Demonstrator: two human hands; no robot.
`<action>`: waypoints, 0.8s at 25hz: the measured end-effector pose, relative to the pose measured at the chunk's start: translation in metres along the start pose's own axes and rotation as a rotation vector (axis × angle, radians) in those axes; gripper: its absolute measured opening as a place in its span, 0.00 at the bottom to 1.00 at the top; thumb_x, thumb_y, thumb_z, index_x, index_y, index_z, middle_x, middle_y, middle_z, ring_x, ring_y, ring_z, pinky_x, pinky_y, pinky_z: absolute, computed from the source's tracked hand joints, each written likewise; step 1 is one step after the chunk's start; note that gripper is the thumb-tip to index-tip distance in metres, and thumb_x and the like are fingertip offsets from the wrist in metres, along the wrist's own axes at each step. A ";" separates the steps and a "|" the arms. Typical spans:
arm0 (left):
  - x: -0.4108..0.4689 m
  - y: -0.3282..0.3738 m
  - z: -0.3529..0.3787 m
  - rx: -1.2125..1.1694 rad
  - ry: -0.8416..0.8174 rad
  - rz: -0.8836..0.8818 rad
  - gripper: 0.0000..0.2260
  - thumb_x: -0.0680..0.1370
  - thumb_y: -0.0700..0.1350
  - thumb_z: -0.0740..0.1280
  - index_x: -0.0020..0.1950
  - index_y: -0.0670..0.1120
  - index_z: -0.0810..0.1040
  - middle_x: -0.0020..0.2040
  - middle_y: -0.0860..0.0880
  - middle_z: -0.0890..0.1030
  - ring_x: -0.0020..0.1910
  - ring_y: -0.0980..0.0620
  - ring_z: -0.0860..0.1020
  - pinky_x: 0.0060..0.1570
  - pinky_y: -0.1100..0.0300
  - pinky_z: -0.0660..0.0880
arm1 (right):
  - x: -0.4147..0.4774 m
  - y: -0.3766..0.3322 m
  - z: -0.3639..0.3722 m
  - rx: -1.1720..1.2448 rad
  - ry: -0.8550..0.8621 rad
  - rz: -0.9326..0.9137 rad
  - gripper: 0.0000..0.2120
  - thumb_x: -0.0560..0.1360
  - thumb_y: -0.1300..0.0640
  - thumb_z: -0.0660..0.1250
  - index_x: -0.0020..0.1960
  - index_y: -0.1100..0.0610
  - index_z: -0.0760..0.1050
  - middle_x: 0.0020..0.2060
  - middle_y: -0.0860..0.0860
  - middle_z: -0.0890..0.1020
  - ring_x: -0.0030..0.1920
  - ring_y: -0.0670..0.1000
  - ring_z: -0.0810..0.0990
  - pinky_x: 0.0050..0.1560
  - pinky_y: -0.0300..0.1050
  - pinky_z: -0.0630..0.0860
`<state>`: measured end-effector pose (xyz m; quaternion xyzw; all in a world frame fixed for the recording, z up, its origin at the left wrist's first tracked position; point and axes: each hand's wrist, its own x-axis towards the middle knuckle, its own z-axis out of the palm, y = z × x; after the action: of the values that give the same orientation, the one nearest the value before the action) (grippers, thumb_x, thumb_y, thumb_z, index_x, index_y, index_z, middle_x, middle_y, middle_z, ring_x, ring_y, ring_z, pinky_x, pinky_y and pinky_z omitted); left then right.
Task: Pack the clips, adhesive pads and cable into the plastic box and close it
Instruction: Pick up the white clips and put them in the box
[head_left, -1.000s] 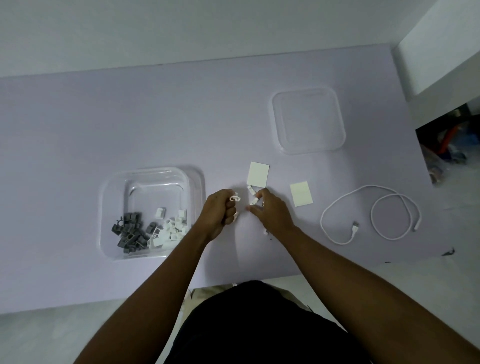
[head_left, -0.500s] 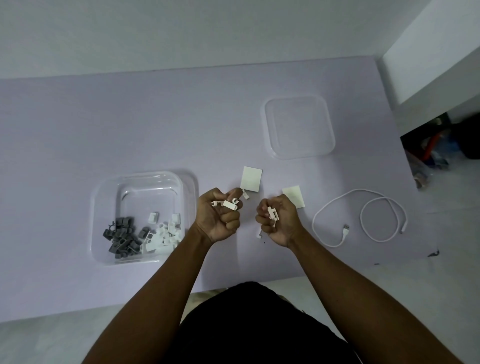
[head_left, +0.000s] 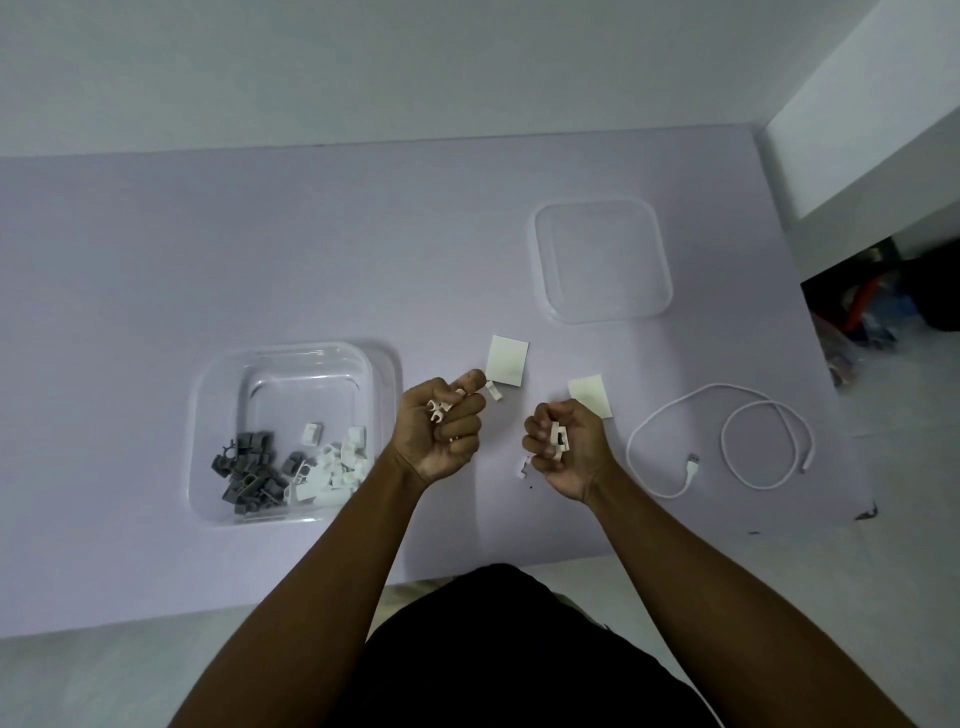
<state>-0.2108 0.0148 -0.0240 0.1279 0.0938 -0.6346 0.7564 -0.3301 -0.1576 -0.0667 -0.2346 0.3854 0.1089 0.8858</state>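
Head view: my left hand (head_left: 439, 427) and right hand (head_left: 566, 446), fists curled palm-up above the table (head_left: 156, 260), each grip white clips (head_left: 558, 440); plastic box (head_left: 218, 415) left, adhesive pads (head_left: 507, 360) ahead, cable (head_left: 727, 441) right.

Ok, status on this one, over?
Left hand and right hand both shut on white clips. Box open, part filled. Pads, cable still out. Nothing blocking.

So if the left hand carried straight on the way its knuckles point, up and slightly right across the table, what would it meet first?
Probably the loose white clip just past the left hand's fingertips, then the upper adhesive pad. Height above the table is unclear, so it might pass over them.
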 end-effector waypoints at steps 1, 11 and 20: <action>-0.002 0.002 0.000 0.021 0.027 0.011 0.05 0.70 0.37 0.62 0.44 0.43 0.73 0.26 0.52 0.61 0.19 0.56 0.57 0.20 0.65 0.52 | -0.001 0.002 -0.001 -0.026 0.030 -0.012 0.14 0.76 0.54 0.57 0.32 0.57 0.69 0.28 0.51 0.68 0.23 0.47 0.63 0.22 0.36 0.51; -0.003 0.003 -0.028 1.584 0.953 -0.108 0.27 0.79 0.62 0.60 0.29 0.44 0.70 0.27 0.48 0.71 0.29 0.47 0.73 0.31 0.59 0.66 | 0.000 0.037 -0.034 -1.532 0.474 -0.409 0.25 0.74 0.38 0.69 0.30 0.53 0.64 0.24 0.47 0.70 0.26 0.44 0.67 0.30 0.41 0.64; 0.011 -0.030 -0.056 2.284 0.931 -0.228 0.23 0.81 0.61 0.57 0.57 0.41 0.76 0.52 0.42 0.82 0.52 0.41 0.81 0.45 0.53 0.74 | 0.009 0.051 -0.016 -1.522 0.407 -0.276 0.15 0.77 0.52 0.65 0.34 0.56 0.69 0.28 0.53 0.73 0.28 0.51 0.70 0.31 0.43 0.65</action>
<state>-0.2368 0.0167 -0.0827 0.9183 -0.2428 -0.3091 0.0467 -0.3529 -0.1218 -0.0997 -0.8355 0.3268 0.1865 0.4004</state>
